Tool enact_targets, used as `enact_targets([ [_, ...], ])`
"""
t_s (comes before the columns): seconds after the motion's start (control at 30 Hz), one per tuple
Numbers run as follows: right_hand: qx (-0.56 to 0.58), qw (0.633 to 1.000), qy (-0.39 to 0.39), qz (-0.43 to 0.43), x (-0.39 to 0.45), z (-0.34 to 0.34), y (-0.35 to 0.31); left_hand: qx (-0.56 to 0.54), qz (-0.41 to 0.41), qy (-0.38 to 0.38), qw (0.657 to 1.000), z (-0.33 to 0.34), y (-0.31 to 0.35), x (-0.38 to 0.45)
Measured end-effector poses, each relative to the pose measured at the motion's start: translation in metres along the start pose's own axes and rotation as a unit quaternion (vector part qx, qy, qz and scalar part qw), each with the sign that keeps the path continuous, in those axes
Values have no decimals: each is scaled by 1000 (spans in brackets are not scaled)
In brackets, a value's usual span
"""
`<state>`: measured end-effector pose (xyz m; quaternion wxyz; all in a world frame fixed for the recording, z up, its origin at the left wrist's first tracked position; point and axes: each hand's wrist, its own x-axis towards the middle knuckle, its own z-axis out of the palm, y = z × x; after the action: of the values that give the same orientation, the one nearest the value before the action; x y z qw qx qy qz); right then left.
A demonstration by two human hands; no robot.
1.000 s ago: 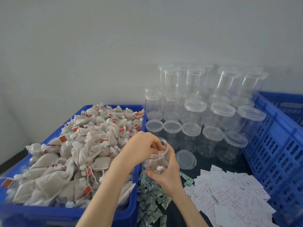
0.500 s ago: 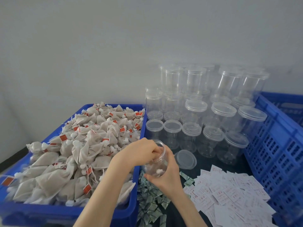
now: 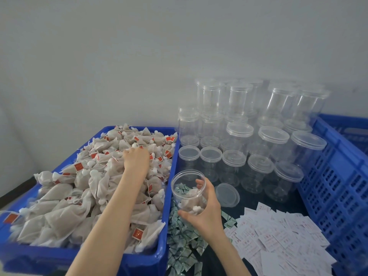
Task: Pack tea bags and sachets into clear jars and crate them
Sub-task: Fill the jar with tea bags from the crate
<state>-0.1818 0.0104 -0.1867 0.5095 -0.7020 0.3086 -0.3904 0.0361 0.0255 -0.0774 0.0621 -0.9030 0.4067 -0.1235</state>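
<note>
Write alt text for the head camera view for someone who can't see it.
A person's right hand holds an open clear jar with a tea bag at its bottom, while the left hand reaches into a blue bin heaped with tea bags. Lidded empty jars, a loose lid, and scattered sachets lie nearby.

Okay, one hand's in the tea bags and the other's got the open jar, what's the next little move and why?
Probably pinch one tea bag from the pile and carry it to the jar. The left hand rests on the tea bags in the blue bin, whether it grips one is unclear. The right hand holds the open jar, only slightly filled.
</note>
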Motion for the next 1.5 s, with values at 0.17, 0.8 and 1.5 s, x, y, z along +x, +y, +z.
enact_targets([
  [0.17, 5, 1000, -1, 1, 1, 1, -2, -55, -11, 59, 997, 6, 4, 0],
  [0.8, 0, 1000, 3, -25, 5, 5, 2, -527, 267, -24, 806, -64, 20, -71],
  [1.5, -5, 999, 7, -36, -1, -4, -1, -42, -7, -6, 999, -2, 7, -27],
])
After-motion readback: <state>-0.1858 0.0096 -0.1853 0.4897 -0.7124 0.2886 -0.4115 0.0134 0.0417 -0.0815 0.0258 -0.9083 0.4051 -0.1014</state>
